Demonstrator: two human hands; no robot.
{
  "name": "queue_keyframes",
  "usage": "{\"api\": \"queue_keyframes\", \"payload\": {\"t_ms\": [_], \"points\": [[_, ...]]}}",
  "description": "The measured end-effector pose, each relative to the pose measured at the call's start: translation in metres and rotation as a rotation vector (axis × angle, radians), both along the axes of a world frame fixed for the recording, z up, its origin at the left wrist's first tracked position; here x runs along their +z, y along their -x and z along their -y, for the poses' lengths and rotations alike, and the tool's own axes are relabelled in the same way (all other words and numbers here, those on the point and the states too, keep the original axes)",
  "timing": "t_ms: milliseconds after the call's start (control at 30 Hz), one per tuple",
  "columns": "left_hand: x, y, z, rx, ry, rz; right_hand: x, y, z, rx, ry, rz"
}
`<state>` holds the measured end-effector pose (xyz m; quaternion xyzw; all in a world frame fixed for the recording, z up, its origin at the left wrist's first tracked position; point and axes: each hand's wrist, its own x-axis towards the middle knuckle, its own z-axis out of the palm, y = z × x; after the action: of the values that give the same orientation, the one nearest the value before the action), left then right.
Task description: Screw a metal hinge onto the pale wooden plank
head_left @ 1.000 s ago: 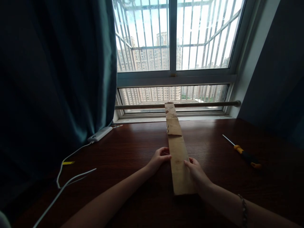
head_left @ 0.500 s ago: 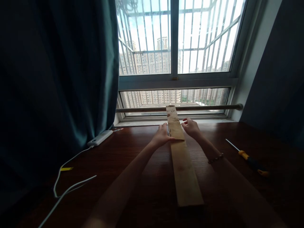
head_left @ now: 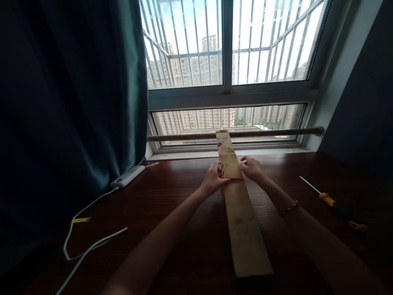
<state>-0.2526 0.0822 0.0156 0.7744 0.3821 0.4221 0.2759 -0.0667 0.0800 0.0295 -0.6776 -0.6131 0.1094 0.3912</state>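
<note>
A long, narrow wooden board [head_left: 245, 223] runs away from me across the dark table. Its far part looks like a separate, shorter wooden piece [head_left: 231, 166] with a cross edge, and beyond that the surface is rough. At the left edge of this piece, my left hand [head_left: 213, 178] is closed, thumb over the cross edge and fingers along the side, near a small shiny bit that I cannot identify. My right hand [head_left: 252, 169] is at the opposite edge with its fingers curled together; whatever they pinch, if anything, is hidden.
A screwdriver [head_left: 334, 203] with a yellow and black handle lies on the table [head_left: 172, 196] at right. On the left are a white power strip [head_left: 127, 176], its white cord [head_left: 84, 209] and a yellow strip [head_left: 82, 220]. A horizontal rail [head_left: 276, 132] crosses before the window, beside a dark curtain [head_left: 129, 82].
The view has shifted slightly. My left thumb has drawn back from across the board towards its left edge, and my right hand's fingers have curled in closer at the right edge.
</note>
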Motion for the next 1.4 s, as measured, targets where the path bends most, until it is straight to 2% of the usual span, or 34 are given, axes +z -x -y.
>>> {"api": "queue_keyframes", "payload": {"t_ms": [167,333,433,533,633,733,833,1067,1167,1267,1400], "points": [[-0.003,0.001,-0.002,0.019,-0.03,-0.011,-0.004,-0.002,-0.002,0.032,0.02,-0.11],[0.0,0.005,-0.005,0.015,-0.009,-0.034,0.008,0.002,0.005,0.027,0.018,-0.176],[0.003,0.007,-0.006,-0.008,0.059,-0.021,0.022,0.01,0.017,0.083,-0.005,-0.418],[0.008,0.009,-0.006,-0.058,0.161,0.035,0.036,0.022,0.033,0.198,-0.015,-0.693],[0.011,0.009,-0.005,-0.067,0.276,0.112,0.042,0.033,0.044,0.322,-0.061,-0.832],[0.012,0.008,-0.004,-0.025,0.388,0.19,0.038,0.04,0.046,0.423,-0.124,-0.856],[0.012,0.008,-0.003,0.001,0.434,0.246,0.028,0.046,0.04,0.495,-0.211,-0.839],[0.005,0.003,-0.001,-0.061,0.351,0.317,0.006,0.059,0.033,0.699,-0.252,-0.77],[0.0,-0.001,0.001,-0.024,0.38,0.414,0.0,0.058,0.029,0.67,-0.267,-0.727],[-0.005,-0.006,0.003,0.078,0.475,0.529,-0.009,0.049,0.021,0.527,-0.273,-0.718],[-0.012,-0.012,0.005,0.125,0.601,0.709,-0.024,0.036,0.008,0.347,-0.234,-0.638]]}}
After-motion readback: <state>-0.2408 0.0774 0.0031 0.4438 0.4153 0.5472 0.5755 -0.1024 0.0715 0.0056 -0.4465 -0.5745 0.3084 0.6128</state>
